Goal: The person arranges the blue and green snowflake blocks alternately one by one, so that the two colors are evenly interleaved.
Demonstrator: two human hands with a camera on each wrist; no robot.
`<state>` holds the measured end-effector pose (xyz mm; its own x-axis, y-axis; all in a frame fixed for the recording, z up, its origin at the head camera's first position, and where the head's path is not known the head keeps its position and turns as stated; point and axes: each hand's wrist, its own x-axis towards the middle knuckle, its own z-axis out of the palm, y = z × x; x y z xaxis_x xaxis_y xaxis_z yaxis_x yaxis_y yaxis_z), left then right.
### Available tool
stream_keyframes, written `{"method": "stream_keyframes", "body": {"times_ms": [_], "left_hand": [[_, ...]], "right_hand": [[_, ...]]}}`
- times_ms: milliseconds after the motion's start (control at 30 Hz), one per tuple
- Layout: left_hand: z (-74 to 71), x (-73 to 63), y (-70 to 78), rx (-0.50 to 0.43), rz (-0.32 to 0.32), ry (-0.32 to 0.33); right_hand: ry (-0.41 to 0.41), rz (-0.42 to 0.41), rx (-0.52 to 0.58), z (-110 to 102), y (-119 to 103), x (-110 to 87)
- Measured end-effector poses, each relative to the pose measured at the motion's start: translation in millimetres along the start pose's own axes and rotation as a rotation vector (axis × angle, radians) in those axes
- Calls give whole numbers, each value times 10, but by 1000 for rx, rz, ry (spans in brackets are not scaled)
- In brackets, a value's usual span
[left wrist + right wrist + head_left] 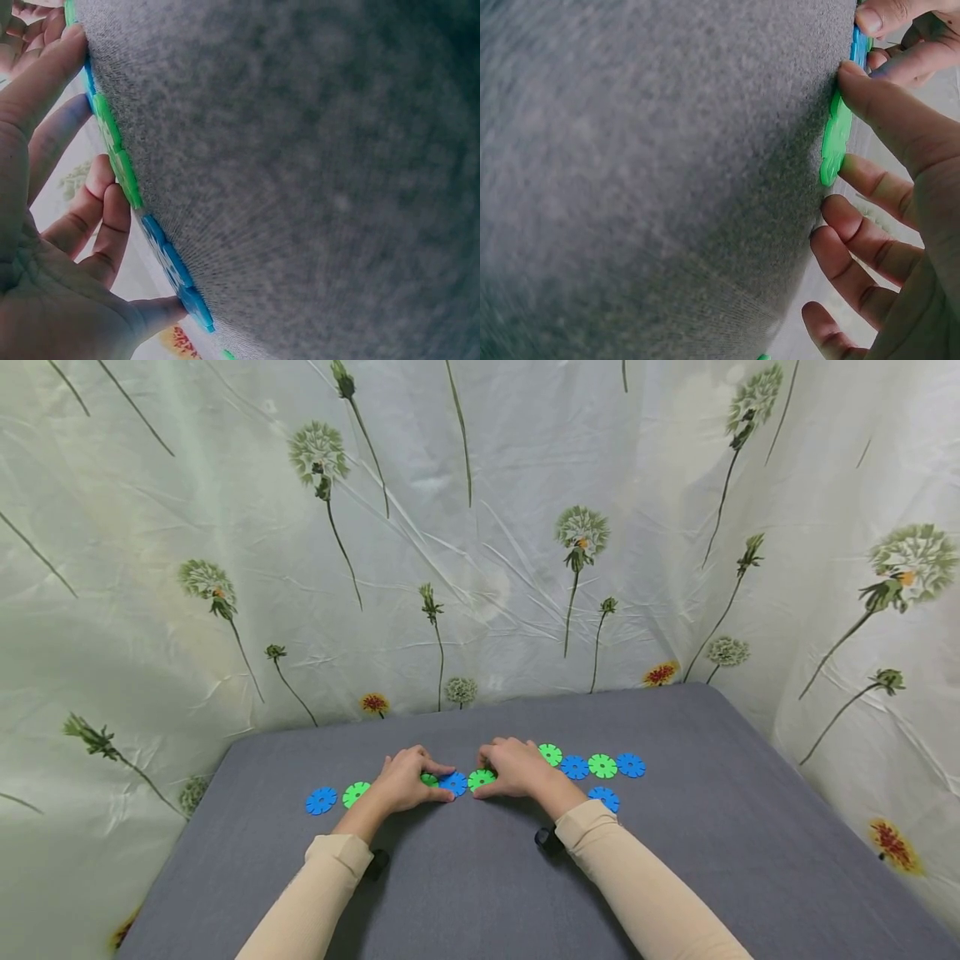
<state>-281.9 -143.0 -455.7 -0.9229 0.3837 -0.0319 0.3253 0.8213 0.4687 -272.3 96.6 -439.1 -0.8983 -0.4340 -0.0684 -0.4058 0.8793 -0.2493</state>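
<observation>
Near the middle of the table, my left hand (401,783) pinches a blue notched plastic disc (453,783) between thumb and forefinger. To its right my right hand (517,768) holds a green notched disc (481,780) by its edges, thumb in front and forefinger behind. The two discs lie flat, side by side; whether their notches interlock I cannot tell. Another green disc (429,780) is partly hidden under my left hand. In the left wrist view, a green disc (118,154) and a blue disc (176,270) continue the row. The right wrist view shows the held green disc (835,142) edge-on.
At the left lie a blue disc (321,801) and a green disc (356,793). Beyond my right hand, green and blue discs (574,767) form a row, with one blue disc (604,798) nearer my forearm. A flowered curtain (495,568) stands behind the grey-covered table (465,885).
</observation>
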Motion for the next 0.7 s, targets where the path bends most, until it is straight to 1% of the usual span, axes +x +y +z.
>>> {"method": "stream_keyframes", "body": {"times_ms": [267,467,700], "left_hand": [[7,5,-1,9,-7,-4],[-13,-4,24,18,-8,-11],[-25,-4,58,35,-10,-6]], "right_hand": [[10,-8,6,-16,-27,-14],[-2,-5,18,-19,-19,-24],[-11,-5,154,-73,91,-62]]}}
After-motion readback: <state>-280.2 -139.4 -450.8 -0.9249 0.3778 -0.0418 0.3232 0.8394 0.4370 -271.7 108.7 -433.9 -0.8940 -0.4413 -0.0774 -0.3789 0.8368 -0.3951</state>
